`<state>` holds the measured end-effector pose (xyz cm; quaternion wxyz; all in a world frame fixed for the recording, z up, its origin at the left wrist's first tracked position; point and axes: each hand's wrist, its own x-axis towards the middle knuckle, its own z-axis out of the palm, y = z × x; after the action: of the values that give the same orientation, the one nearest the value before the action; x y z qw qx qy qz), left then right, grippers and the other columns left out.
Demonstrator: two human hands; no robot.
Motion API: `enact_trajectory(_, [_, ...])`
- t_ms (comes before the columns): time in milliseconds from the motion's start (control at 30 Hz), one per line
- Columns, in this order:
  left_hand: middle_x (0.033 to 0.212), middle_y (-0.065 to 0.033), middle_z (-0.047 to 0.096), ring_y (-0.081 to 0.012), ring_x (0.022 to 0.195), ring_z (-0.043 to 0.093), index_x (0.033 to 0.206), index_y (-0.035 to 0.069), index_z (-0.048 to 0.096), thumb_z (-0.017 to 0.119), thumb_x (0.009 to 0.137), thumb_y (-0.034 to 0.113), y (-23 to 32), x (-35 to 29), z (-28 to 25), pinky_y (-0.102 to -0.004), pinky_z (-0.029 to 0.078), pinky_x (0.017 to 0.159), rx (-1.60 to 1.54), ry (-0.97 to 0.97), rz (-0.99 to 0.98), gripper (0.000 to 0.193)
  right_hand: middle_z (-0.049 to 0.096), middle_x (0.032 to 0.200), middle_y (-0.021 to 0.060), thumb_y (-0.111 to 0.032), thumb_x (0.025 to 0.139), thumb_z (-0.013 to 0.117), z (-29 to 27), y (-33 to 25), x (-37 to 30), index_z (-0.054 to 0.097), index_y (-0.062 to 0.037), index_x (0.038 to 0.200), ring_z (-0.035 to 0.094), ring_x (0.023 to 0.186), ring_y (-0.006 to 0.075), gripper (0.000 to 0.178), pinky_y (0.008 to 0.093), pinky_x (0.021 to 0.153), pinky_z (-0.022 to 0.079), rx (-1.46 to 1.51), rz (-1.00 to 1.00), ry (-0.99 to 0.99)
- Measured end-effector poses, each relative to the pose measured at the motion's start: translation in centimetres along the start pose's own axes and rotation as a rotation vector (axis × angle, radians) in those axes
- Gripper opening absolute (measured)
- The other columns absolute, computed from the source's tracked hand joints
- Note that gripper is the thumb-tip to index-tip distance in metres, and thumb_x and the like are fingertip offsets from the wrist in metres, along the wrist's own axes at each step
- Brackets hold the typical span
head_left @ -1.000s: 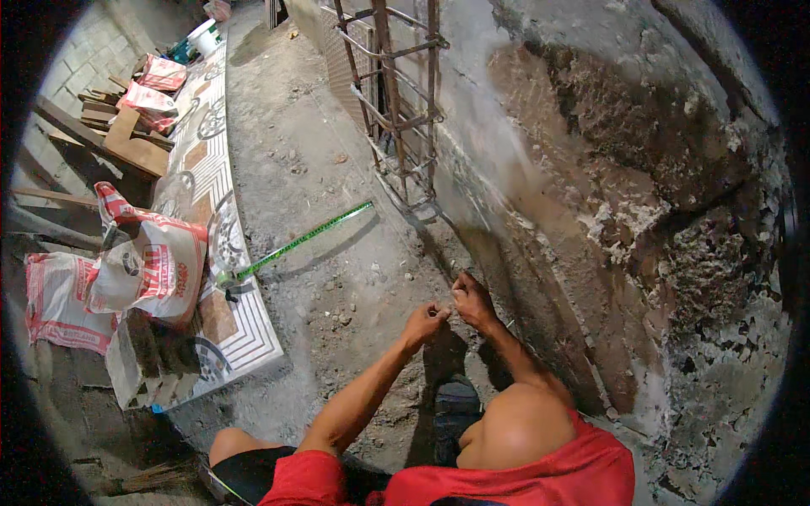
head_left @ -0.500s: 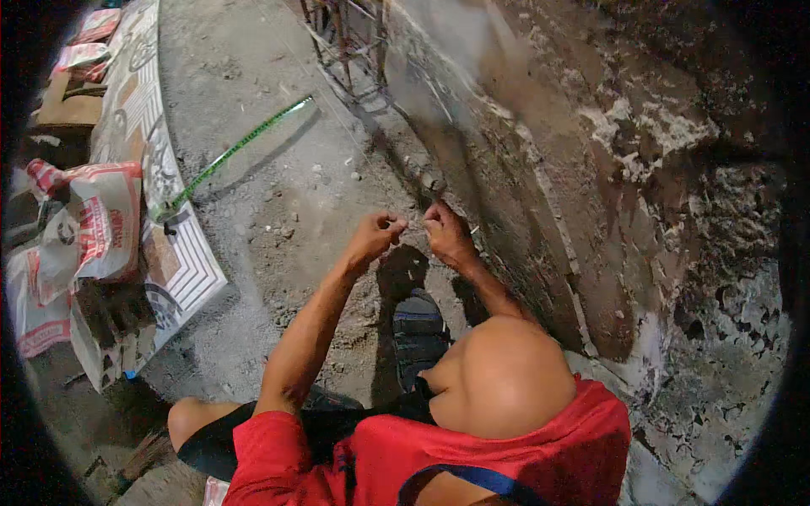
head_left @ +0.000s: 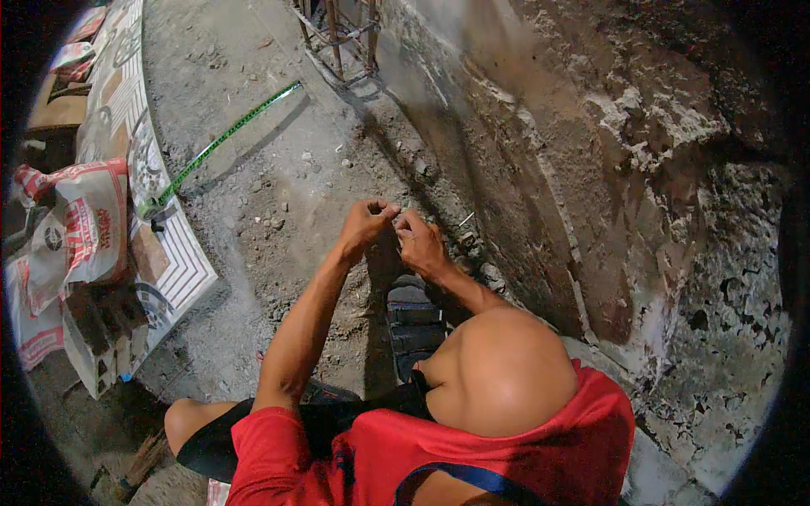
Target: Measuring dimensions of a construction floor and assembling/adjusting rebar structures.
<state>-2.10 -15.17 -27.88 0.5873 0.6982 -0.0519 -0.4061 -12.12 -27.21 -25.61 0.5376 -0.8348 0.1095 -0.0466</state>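
Crouched on a dusty concrete floor (head_left: 253, 152) beside a crumbling wall (head_left: 641, 169), the left hand (head_left: 364, 226) and right hand (head_left: 419, 242) pinch closed together on something too small to identify — likely thin, light, best held at its ends.

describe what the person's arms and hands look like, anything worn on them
Both forearms are bare, with no sleeves reaching them. The left hand and right hand wear no gloves, and no watch or band shows. Red shorts cover the bent legs below.

Building site, rough wall (head_left: 641, 194), rebar cage (head_left: 337, 34), cement sacks (head_left: 80, 232)
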Motion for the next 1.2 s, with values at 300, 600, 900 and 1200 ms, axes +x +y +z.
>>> enact_trajectory(300, [0.068, 0.0026, 0.056, -0.0067, 0.061, 0.049, 0.08, 0.005, 0.064, 0.064, 0.083, 0.026, -1.2, 1.4, -2.6, -0.0233, 0.037, 0.053, 0.052, -0.127, -0.136, 0.022, 0.048, 0.067, 0.0098, -0.006, 0.08, 0.049, 0.2, -0.6, 8.0, 0.045, -0.0031, 0.085, 0.052, 0.057, 0.0209, 0.007, 0.0344, 0.053, 0.043, 0.104, 0.025, -0.064])
enact_trajectory(600, [0.069, 0.0014, 0.055, -0.0083, 0.063, 0.049, 0.079, 0.005, 0.061, 0.058, 0.085, 0.018, -1.3, 1.3, -2.3, -0.0253, 0.039, 0.056, -0.033, -0.162, -0.153, 0.015, 0.049, 0.067, 0.0067, -0.002, 0.073, 0.053, 3.1, 3.7, 11.1, 0.049, -0.0023, 0.079, 0.048, 0.059, 0.0159, 0.007, 0.0328, 0.054, 0.041, 0.142, 0.102, -0.201])
enact_trajectory(900, [0.074, 0.003, 0.056, -0.0071, 0.063, 0.046, 0.083, 0.008, 0.061, 0.057, 0.086, 0.018, -1.2, 1.9, -1.8, -0.0234, 0.036, 0.054, -0.221, -0.15, -0.207, 0.011, 0.052, 0.069, 0.0117, -0.003, 0.069, 0.053, 2.6, 4.9, 12.0, 0.051, -0.0008, 0.077, 0.053, 0.067, 0.0231, 0.009, 0.036, 0.06, 0.043, 0.022, 0.011, -0.178])
enact_trajectory(1200, [0.074, 0.005, 0.056, -0.0046, 0.064, 0.046, 0.085, 0.007, 0.062, 0.059, 0.086, 0.023, -3.4, 2.5, -2.5, -0.0228, 0.036, 0.055, -0.03, -0.167, -0.064, 0.016, 0.054, 0.07, 0.0139, -0.005, 0.068, 0.056, 1.9, 2.9, 11.3, 0.052, -0.0007, 0.075, 0.055, 0.067, 0.0264, 0.01, 0.0374, 0.059, 0.044, 0.1, 0.067, -0.264])
